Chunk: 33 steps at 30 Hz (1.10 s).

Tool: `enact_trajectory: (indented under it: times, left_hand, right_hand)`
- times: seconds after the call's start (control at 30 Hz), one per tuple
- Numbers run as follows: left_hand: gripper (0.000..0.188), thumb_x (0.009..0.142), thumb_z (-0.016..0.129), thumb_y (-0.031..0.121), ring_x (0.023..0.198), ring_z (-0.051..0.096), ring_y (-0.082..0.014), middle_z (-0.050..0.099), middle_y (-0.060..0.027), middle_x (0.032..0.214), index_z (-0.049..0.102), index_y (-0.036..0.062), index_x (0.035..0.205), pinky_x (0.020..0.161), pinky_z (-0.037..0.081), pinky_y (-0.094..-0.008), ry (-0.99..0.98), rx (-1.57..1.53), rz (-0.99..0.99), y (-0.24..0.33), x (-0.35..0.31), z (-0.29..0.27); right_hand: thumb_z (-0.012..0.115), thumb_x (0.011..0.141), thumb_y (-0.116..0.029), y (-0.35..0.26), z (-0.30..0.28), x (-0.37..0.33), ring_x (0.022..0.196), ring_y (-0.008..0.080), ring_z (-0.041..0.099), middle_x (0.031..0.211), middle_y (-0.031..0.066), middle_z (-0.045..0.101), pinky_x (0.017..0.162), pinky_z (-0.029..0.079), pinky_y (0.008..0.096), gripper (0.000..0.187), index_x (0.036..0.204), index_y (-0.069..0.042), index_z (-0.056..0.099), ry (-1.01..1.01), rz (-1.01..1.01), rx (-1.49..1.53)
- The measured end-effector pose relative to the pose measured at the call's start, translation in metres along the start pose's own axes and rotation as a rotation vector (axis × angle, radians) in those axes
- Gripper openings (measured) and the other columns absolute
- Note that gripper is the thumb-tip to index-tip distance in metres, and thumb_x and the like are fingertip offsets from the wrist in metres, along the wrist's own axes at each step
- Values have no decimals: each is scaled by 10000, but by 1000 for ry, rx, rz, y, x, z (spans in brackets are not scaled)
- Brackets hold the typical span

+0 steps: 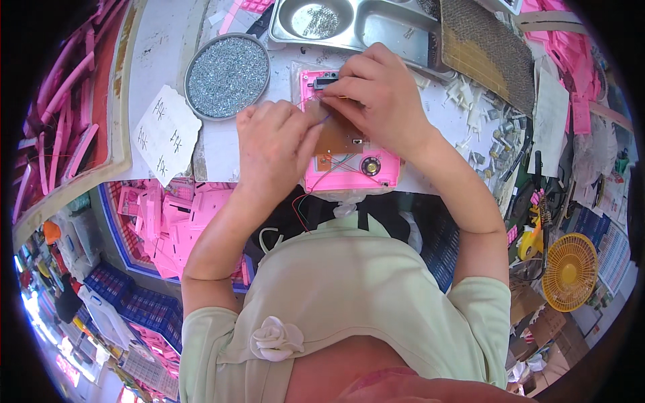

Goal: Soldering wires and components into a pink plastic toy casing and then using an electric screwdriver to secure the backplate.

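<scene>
A pink plastic housing (312, 176) lies on the table before me, with a brown circuit board (336, 138) over its middle. Near its lower edge sits a small round speaker (371, 166), with thin red and green wires running across and over the edge. At the top is a dark block-shaped part (325, 82). My left hand (275, 144) is closed at the board's left side, pinching a thin blue wire (324, 119). My right hand (379, 101) is closed over the top right, its fingertips pinching a thin wire beside the dark part; the fingers partly hide it.
A round tray (228, 57) of small metal pieces stands at the left, beside a torn paper sheet (164, 134). Behind are a steel compartment tray (396, 33) and a brown textured mat (484, 54). Small white parts (470, 107) lie at right; pink pieces (161, 221) fill a crate below left.
</scene>
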State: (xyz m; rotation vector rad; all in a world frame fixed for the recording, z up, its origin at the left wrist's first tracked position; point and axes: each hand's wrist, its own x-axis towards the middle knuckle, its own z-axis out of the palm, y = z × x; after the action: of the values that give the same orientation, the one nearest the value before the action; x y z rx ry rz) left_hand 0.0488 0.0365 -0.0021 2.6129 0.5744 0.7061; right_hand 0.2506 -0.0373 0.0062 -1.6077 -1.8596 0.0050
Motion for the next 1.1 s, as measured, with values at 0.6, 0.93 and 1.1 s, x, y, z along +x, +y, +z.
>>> enact_trajectory:
  times: [0.6, 0.93, 1.1]
  left_hand:
    - [188, 723, 808, 42, 689, 552, -179, 573, 12, 738, 678, 115, 838, 747, 355, -354, 78, -83, 46, 27, 3, 0]
    - [173, 741, 796, 28, 712, 565, -181, 593, -6, 762, 675, 103, 839, 746, 362, -358, -8, -65, -62, 6, -11, -10]
    - [201, 813, 759, 58, 856, 636, -285, 643, -67, 934, 680, 72, 997, 796, 464, -413, 88, -78, -127, 7, -3, -17]
  right_hand:
    - [803, 633, -178, 4, -25, -29, 888, 239, 583, 903, -15, 683, 790, 467, 407, 371, 995, -106, 770, -93, -195, 26]
    - [830, 667, -149, 11, -26, -43, 831, 222, 606, 877, -20, 691, 746, 462, 370, 283, 941, -122, 768, 66, -99, 33]
    - [833, 717, -110, 13, -23, -63, 807, 230, 610, 881, 2, 717, 747, 466, 360, 243, 955, -114, 783, 173, 48, 152]
